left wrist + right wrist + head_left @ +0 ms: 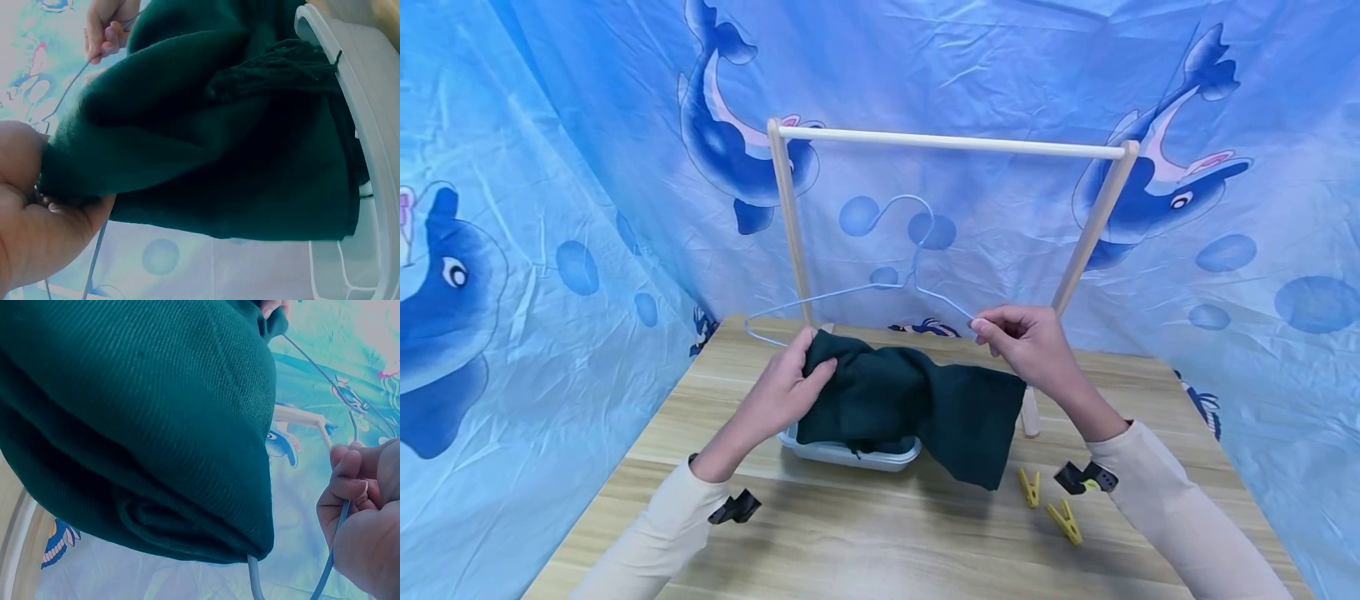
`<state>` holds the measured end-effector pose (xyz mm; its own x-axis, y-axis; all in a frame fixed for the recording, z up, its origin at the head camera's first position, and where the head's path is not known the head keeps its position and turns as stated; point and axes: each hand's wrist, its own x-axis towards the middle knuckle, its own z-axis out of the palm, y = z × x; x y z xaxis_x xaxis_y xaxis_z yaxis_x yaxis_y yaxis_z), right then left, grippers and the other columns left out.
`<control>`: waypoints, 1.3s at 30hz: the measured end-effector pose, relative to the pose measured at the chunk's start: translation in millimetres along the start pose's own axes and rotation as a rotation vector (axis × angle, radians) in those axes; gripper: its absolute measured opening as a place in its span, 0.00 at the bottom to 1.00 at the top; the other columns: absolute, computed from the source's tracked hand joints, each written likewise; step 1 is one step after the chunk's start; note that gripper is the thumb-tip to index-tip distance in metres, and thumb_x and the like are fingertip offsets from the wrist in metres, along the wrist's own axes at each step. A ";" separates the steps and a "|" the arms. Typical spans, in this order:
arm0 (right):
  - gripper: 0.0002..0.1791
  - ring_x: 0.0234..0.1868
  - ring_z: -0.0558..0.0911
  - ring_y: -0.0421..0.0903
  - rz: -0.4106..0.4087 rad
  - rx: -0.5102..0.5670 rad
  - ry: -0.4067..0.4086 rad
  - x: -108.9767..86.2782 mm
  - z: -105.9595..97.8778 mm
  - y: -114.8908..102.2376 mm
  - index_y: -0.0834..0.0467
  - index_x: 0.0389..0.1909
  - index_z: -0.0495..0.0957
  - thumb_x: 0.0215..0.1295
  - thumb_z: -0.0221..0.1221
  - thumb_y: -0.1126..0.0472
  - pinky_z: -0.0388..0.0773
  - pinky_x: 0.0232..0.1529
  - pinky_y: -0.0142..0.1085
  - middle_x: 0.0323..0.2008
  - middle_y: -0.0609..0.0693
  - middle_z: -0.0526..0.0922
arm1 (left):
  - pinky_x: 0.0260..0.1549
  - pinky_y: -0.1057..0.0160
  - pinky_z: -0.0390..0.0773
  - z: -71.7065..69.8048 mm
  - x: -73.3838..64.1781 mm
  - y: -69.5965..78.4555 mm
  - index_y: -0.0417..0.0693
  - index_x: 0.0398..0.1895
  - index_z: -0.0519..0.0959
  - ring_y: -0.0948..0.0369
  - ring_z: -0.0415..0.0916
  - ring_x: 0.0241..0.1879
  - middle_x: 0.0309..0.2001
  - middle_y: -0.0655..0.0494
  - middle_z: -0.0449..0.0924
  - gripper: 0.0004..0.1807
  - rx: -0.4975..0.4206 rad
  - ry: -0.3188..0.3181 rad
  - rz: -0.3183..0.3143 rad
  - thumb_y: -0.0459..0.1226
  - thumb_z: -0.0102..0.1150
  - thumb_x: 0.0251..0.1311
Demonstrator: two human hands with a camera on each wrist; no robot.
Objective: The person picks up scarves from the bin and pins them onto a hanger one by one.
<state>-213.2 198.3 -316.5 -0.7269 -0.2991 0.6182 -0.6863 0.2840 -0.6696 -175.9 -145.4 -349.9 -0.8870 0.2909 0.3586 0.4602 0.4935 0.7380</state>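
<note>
Fingers of the right hand [1026, 342] pinch the hanger [914, 273]; the left hand [782, 392] (nearer, clearly) grips the green cloth [880, 387], stretched sideways over the white tub [850, 456], below-left of those right fingers!

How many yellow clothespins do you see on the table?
2. The first clothespin lies on the table, right of the dark green cloth; the second clothespin lies beside it, farther right. Others may be hidden under the cloth.
</note>
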 end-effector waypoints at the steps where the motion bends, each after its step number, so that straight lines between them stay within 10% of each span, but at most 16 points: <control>1: 0.06 0.19 0.76 0.44 0.000 -0.010 -0.001 0.0 0.5 0.4 0.65 0.39 0.88 0.70 0.62 0.71 0.70 0.17 0.30 0.23 0.45 0.84 | 0.33 0.60 0.71 0.1 0.7 -0.2 0.44 0.45 0.67 0.55 0.71 0.35 0.31 0.51 0.65 0.06 -0.017 -0.009 0.011 0.37 0.49 0.78; 12: 0.05 0.19 0.75 0.41 0.006 -0.082 0.035 2.7 5.2 3.6 0.66 0.38 0.88 0.69 0.63 0.70 0.69 0.16 0.29 0.24 0.51 0.84 | 0.44 0.64 0.73 -4.7 14.2 4.3 0.39 0.49 0.63 0.56 0.72 0.46 0.39 0.48 0.65 0.03 -0.298 -0.106 0.247 0.31 0.40 0.80; 22: 0.06 0.17 0.72 0.40 -0.025 -0.072 0.122 10.4 0.3 3.6 0.65 0.37 0.89 0.70 0.62 0.71 0.65 0.14 0.30 0.23 0.45 0.83 | 0.48 0.65 0.73 -20.0 -0.5 -12.6 0.37 0.56 0.67 0.57 0.71 0.50 0.49 0.47 0.70 0.09 -0.329 -0.205 0.247 0.26 0.44 0.77; 33: 0.06 0.19 0.73 0.40 -0.045 -0.064 0.120 14.1 -2.3 -3.9 0.64 0.37 0.88 0.68 0.63 0.72 0.67 0.17 0.29 0.23 0.41 0.83 | 0.58 0.59 0.77 -30.2 -8.8 -42.4 0.34 0.69 0.66 0.56 0.76 0.57 0.61 0.39 0.75 0.25 -0.343 -0.204 -0.075 0.39 0.51 0.76; 39: 0.06 0.18 0.73 0.40 -0.047 -0.090 0.091 12.8 2.9 0.7 0.63 0.36 0.89 0.68 0.63 0.72 0.68 0.17 0.29 0.22 0.46 0.82 | 0.39 0.57 0.72 -18.0 6.1 -27.5 0.40 0.35 0.75 0.52 0.72 0.36 0.29 0.50 0.70 0.19 -0.209 -0.017 -0.238 0.48 0.55 0.76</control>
<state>-222.9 192.0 -310.2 -0.6906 -0.2312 0.6853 -0.7159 0.3536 -0.6021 -194.6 -171.9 -357.7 -0.9673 0.2018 0.1539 0.2209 0.3708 0.9021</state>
